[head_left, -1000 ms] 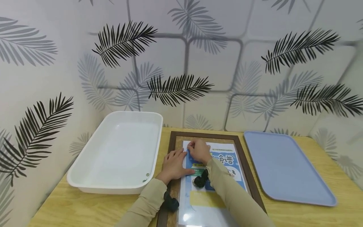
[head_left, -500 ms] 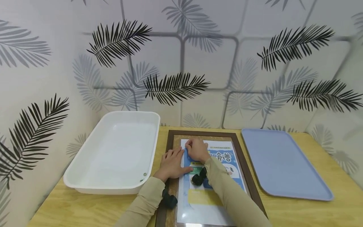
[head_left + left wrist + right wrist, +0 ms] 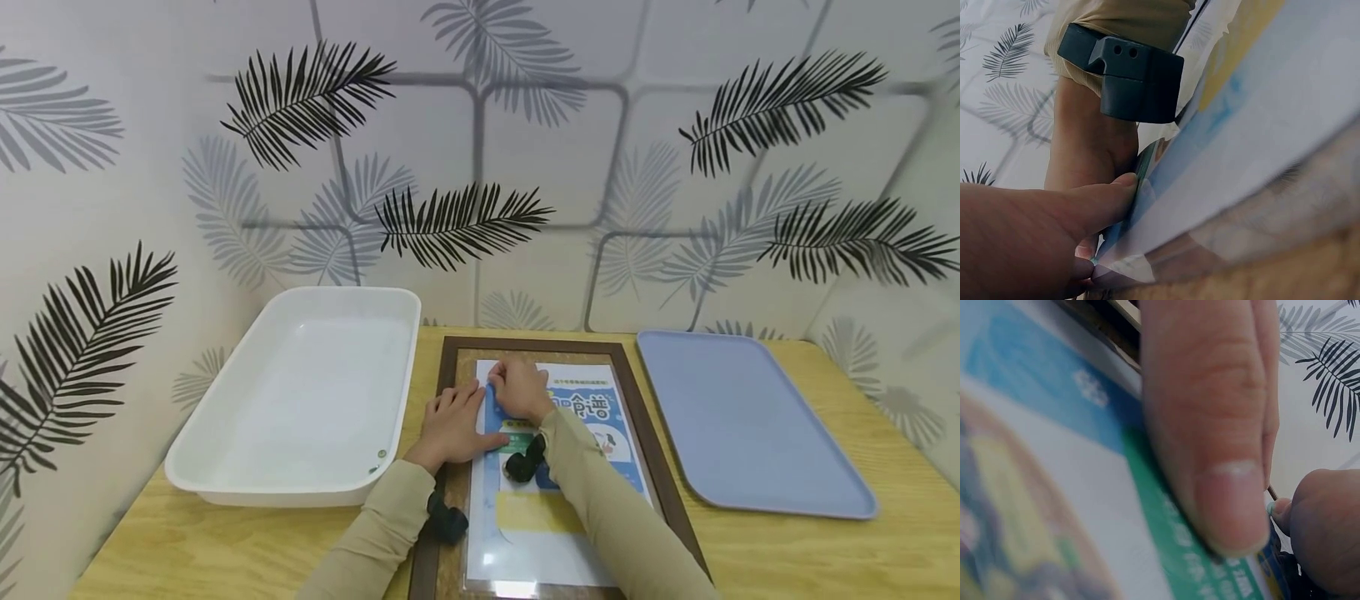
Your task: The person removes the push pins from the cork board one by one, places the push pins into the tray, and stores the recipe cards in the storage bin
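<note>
A printed poster (image 3: 540, 554) in a clear plastic sheet lies on a cork board (image 3: 450, 575) with a brown frame. My left hand (image 3: 450, 429) rests on the poster's upper left edge, fingers spread, thumb on its green label. At the poster's top left corner my right hand (image 3: 522, 390) has its fingers curled and pinches a small pale-green push pin (image 3: 1270, 508). Only the pin's head shows, in the wrist views; its point is hidden. In the left wrist view the left hand (image 3: 1029, 231) is close to the lens.
A white plastic tub (image 3: 300, 400) stands left of the board, with a few tiny green items (image 3: 381, 454) in its near right corner. To the right lies a flat blue-grey tray (image 3: 750, 425). A leaf-patterned wall (image 3: 517, 275) rises behind the wooden table (image 3: 210, 546).
The head view has shifted slightly, so everything sits a little further left and up. Both hands keep nearly the same place on the poster.
</note>
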Action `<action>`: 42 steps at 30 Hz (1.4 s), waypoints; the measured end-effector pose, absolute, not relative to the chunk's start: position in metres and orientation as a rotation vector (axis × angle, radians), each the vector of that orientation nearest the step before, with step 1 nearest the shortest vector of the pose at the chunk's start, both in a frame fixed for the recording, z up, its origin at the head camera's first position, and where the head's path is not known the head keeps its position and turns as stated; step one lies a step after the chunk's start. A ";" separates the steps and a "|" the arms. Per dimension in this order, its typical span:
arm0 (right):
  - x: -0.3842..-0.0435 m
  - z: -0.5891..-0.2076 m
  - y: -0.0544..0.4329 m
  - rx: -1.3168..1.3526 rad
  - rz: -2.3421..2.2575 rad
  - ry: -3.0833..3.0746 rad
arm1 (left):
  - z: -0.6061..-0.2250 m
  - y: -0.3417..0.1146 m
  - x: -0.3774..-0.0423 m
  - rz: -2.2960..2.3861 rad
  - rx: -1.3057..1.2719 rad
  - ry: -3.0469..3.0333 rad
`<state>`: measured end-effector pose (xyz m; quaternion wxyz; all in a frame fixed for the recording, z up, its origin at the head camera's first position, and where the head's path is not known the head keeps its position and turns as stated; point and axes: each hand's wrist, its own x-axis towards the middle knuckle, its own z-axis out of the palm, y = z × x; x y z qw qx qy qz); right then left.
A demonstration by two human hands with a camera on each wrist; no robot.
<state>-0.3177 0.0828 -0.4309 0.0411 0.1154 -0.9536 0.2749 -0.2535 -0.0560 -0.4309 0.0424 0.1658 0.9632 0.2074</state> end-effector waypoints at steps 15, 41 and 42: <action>-0.313 -0.432 0.085 0.351 0.830 -2.929 | -0.430 -0.054 -0.252 0.632 0.497 2.954; -0.316 -0.433 0.088 0.407 0.879 -2.920 | -0.415 -0.054 -0.246 0.611 0.488 2.941; -0.316 -0.433 0.088 0.406 0.876 -2.921 | -0.415 -0.054 -0.246 0.609 0.485 2.938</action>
